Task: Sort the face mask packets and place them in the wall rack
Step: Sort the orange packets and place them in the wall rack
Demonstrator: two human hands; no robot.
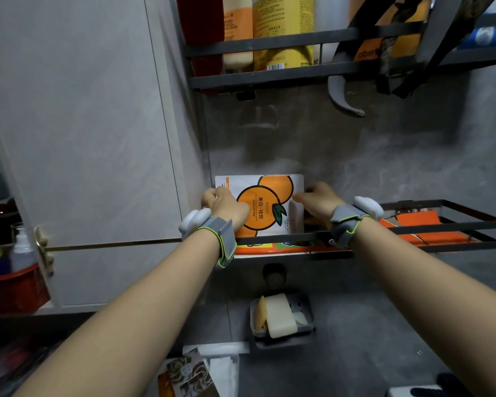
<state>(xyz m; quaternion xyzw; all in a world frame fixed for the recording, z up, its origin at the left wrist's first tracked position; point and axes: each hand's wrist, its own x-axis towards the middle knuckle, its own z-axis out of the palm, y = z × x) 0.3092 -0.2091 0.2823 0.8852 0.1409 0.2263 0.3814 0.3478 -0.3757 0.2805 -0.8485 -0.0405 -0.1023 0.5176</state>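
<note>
A white face mask packet (pixel 265 206) printed with two oranges stands upright at the left end of the lower black wall rack (pixel 441 222). My left hand (pixel 225 204) grips the packet's left edge, and my right hand (pixel 318 203) holds its right edge. Both wrists wear grey straps with white devices. Orange packets (pixel 418 222) lie flat in the rack to the right, and more colourful packets (pixel 269 249) show under the front rail.
An upper black rack (pixel 269 73) holds several bottles above. A soap dish (pixel 281 316) with soap bars hangs on the wall below the rack. More packets (pixel 192 373) lie at the bottom. A red basin (pixel 12 290) with bottles sits at left.
</note>
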